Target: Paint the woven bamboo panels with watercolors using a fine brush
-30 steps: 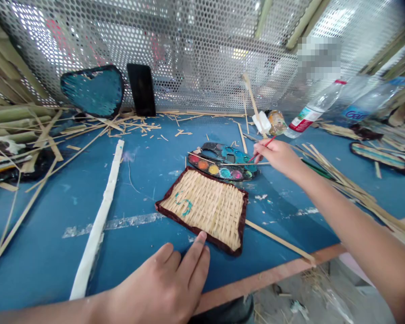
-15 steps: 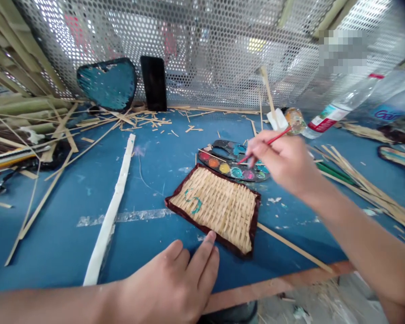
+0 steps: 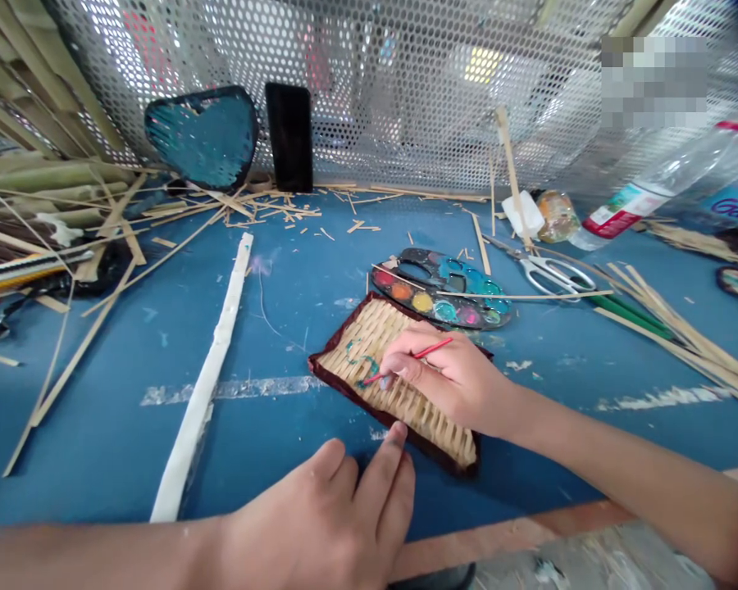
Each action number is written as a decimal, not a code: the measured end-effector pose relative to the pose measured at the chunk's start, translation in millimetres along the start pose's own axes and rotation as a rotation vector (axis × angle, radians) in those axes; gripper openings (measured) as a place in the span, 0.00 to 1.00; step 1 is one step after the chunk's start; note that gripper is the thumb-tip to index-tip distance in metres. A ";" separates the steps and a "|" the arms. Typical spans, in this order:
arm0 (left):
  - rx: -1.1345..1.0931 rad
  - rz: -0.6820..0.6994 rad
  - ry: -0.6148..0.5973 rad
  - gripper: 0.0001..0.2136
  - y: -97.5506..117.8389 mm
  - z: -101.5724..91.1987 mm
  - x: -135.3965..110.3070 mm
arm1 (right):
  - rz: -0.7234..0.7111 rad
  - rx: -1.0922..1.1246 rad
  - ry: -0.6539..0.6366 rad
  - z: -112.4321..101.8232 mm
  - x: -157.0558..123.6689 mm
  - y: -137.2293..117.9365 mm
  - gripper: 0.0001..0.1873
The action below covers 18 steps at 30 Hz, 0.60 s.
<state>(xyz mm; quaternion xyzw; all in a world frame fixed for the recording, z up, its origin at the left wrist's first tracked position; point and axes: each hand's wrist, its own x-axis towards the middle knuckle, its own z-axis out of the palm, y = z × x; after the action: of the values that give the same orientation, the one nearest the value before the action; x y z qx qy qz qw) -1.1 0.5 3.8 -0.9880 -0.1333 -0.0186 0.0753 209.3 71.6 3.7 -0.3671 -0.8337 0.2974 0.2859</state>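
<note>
A small woven bamboo-strip panel [image 3: 369,328] with a dark brown border lies on the blue table, with a teal curved mark on its left part. My right hand [image 3: 452,381] rests over the panel, fingers closed round a thin red paintbrush [image 3: 434,348]. The brush tip meets the weave at the teal mark. My left hand [image 3: 350,500] lies at the front edge, its index finger stretched out and touching the panel's near border. Just behind the panel is a black paint palette [image 3: 483,319] with several coloured wells.
Scissors [image 3: 550,274] and a green tool lie right of the palette, among bamboo strips [image 3: 682,328]. A plastic bottle [image 3: 633,205] leans farther right. A white strip [image 3: 212,360] lies left. A phone [image 3: 290,139] and a heart-shaped blue panel [image 3: 202,139] stand against the perforated metal screen.
My right hand has moved from the palette toward me and left, bringing the paintbrush onto the woven panel. The scissors are uncovered. My left hand keeps its place at the border.
</note>
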 end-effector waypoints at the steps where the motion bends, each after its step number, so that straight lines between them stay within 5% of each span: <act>1: 0.005 0.003 0.002 0.22 0.0 -0.3 -0.2 | 0.017 0.002 -0.002 -1.0 0.3 0.3 0.16; 18: 0.010 -0.008 0.025 0.21 1.6 3.6 0.0 | 0.150 0.141 0.048 -5.7 -1.2 5.8 0.15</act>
<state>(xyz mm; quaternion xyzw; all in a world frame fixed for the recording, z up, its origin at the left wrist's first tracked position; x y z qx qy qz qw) -0.5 -0.5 0.1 -0.9868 -0.1362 -0.0307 0.0819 216.5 75.4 3.0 -0.4145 -0.7739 0.3669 0.3076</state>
